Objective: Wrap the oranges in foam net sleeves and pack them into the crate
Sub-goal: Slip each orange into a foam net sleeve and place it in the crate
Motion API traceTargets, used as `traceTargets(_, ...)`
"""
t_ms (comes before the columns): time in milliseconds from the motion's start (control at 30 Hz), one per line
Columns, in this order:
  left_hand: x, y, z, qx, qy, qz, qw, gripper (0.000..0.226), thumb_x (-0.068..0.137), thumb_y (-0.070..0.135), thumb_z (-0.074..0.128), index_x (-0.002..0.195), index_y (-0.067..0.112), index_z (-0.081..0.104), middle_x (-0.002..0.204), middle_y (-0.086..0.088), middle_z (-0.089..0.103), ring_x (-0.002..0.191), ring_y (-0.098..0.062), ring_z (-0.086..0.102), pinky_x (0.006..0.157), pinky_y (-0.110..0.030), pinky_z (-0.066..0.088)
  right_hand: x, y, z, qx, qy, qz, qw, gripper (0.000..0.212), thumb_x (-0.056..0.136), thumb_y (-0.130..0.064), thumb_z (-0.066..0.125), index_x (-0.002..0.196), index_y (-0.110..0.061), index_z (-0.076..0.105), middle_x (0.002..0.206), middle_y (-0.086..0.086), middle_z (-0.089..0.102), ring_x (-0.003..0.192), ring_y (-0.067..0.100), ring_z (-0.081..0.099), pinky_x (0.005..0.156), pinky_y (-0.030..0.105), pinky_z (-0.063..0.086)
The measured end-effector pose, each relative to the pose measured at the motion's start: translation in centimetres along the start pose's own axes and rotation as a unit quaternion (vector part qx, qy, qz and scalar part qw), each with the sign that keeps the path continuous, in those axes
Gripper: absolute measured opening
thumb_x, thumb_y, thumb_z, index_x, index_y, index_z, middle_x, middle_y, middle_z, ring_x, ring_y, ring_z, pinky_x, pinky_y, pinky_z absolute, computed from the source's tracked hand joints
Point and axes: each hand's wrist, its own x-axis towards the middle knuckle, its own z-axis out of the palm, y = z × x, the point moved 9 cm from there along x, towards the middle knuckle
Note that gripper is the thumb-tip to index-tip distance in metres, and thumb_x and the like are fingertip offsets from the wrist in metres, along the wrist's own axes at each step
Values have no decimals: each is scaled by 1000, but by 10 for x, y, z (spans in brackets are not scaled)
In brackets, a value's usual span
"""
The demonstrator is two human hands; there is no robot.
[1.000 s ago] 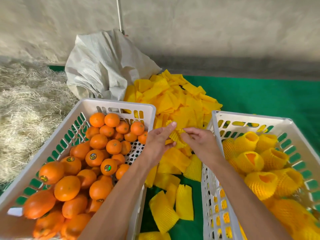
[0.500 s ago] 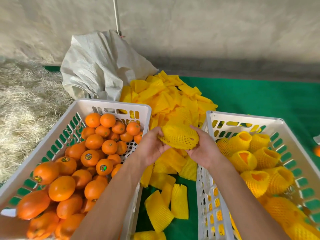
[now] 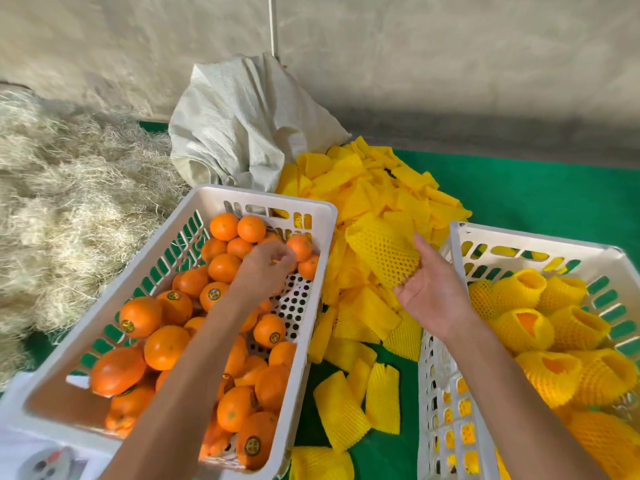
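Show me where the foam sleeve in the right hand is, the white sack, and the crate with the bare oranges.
foam sleeve (image 3: 384,251), head view, middle of its netted face.
white sack (image 3: 242,123), head view, its crumpled front.
crate of bare oranges (image 3: 263,199), head view, far rim.

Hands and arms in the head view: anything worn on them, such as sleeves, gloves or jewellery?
Nothing worn shows. The left hand and right hand are bare, with no gloves, rings or watch, and both forearms are uncovered down to the frame edge.
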Motion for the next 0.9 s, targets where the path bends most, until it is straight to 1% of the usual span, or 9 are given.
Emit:
traceTargets(133,-20,-94,6,306,-229,-138,914,44,87,36,74,130,37,62,130,2,57,127,-27,49,99,-43,51,-1,3,6,-23,-15,-4,1000,54,100,-37,62,147,-14,49,141,11,62,133,29,57,114,44,41)
traceTargets(200,-24,-109,9,390,-244,-116,880,59,83,41,78,137,44,57,135,3,49,134,-29,34,105,-44,42,-2,6,7,-32,-11,1,999,56,99,-37,62,148,-14,48,141,12,62,132,29,58,114,45,41)
traceTargets(300,-22,-110,18,481,-249,-85,836,58,90,29,70,143,39,51,141,1,47,130,-30,33,108,-44,43,-4,6,6,-39,-6,5,999,54,100,-37,61,147,-15,49,140,11,63,131,29,59,116,46,39)
traceTargets(400,-18,-102,18,481,-195,-84,850,45,96,8,57,139,23,56,139,-5,55,134,-31,38,106,-43,48,-7,3,3,-28,11,4,1000,51,101,-37,60,145,-14,52,140,11,63,130,29,60,116,46,39)
traceTargets(533,-23,-83,-4,389,-157,-101,902,53,92,29,74,141,19,56,130,-10,58,115,-27,60,86,-35,56,-11,-1,-2,-12,41,-8,999,52,102,-46,53,141,-12,55,136,13,65,129,31,60,112,46,43)
traceTargets(667,-27,-26,-39,166,46,-12,985,50,87,53,76,115,11,70,84,-5,66,72,-17,62,55,-16,41,-11,-4,-8,19,65,-20,998,46,104,-33,44,141,-7,55,134,15,63,123,33,59,106,45,45)
traceTargets(767,-35,28,-48,-14,135,49,990,58,81,68,72,120,25,71,100,10,71,92,-5,65,70,-14,44,-11,-3,-7,22,60,-22,998,38,104,-21,41,135,-7,56,136,18,62,122,34,59,103,45,48)
traceTargets(833,-33,62,-35,-126,112,84,982,48,83,63,75,119,30,72,106,13,73,100,-4,67,80,-23,55,-11,-4,-5,12,57,-28,998,39,104,-15,38,140,-9,54,138,15,62,128,34,57,105,45,47)
traceTargets(900,-30,84,-13,-236,64,87,966,41,86,51,78,119,27,73,107,6,76,100,-14,73,78,-35,64,-11,-4,-4,0,59,-35,998,42,105,-9,36,145,-13,49,138,14,63,129,33,57,103,44,48)
